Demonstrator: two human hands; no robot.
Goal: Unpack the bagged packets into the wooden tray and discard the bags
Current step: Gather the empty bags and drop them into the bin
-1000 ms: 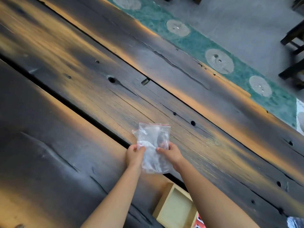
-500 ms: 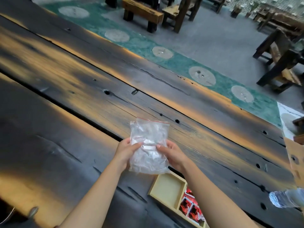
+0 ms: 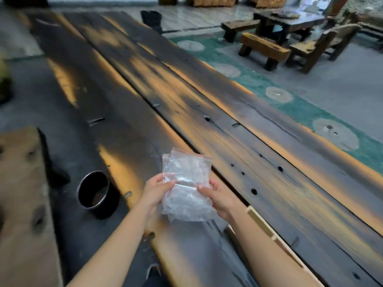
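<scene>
A bundle of clear, crumpled plastic bags (image 3: 187, 185) with red zip strips is held above the dark wooden table. My left hand (image 3: 155, 190) grips its left edge, thumb on top. My right hand (image 3: 217, 196) grips its right edge, thumb pressed on the plastic. The bags look empty. Only one pale edge of the wooden tray (image 3: 262, 223) shows, beside and under my right forearm; its inside is hidden.
A round dark bin (image 3: 94, 190) with a metal rim stands below the table's left edge, left of my left hand. The long plank table (image 3: 269, 162) stretches away ahead. Benches and another table (image 3: 265, 46) stand on the floor at the far right.
My view has swung up and to the left, bringing the dark bin into sight and hiding most of the tray. Both hands still hold the bags, now nearer the table's left edge.
</scene>
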